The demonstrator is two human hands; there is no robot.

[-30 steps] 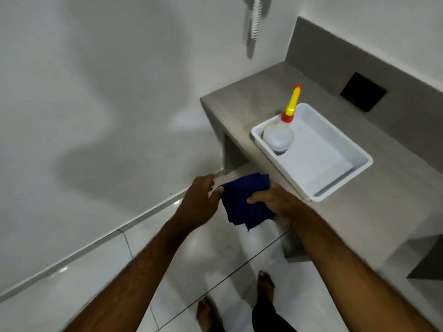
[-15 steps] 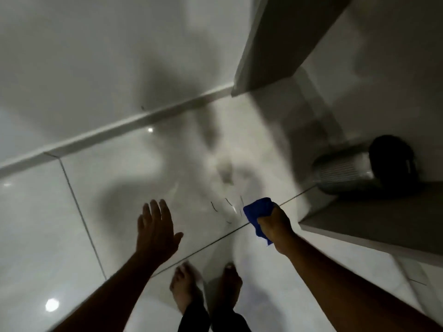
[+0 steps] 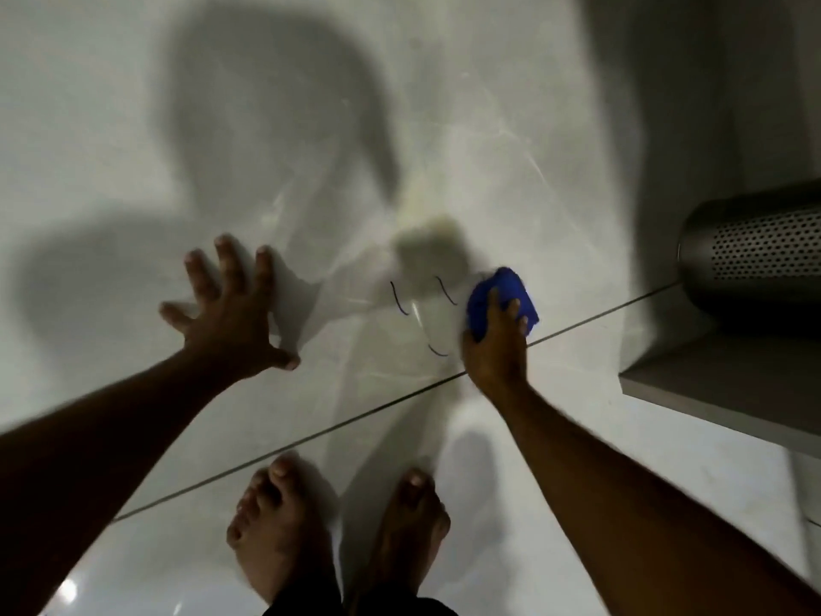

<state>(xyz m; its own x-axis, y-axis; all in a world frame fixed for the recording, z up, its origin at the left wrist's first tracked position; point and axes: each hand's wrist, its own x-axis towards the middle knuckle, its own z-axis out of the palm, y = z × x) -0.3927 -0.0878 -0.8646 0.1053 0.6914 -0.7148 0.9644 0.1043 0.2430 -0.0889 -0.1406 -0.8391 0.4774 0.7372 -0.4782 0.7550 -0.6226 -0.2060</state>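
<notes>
My right hand (image 3: 493,344) grips a bunched blue cloth (image 3: 506,289) and presses it on the glossy white floor tile (image 3: 400,148). Thin dark pen-like marks (image 3: 400,300) lie on the tile just left of the cloth. My left hand (image 3: 226,309) is spread flat with fingers apart on the tile, well left of the marks, and holds nothing. My right hand's palm hides the cloth's near part.
My two bare feet (image 3: 337,526) stand below a dark grout line (image 3: 311,433) that runs diagonally across the floor. A perforated metal bin (image 3: 755,255) sits at the right, by a grey ledge (image 3: 719,389).
The view dropped from the counter to the floor. My left hand let go of the cloth and spread on the tile. My right hand carried the cloth down onto the floor beside the marks.
</notes>
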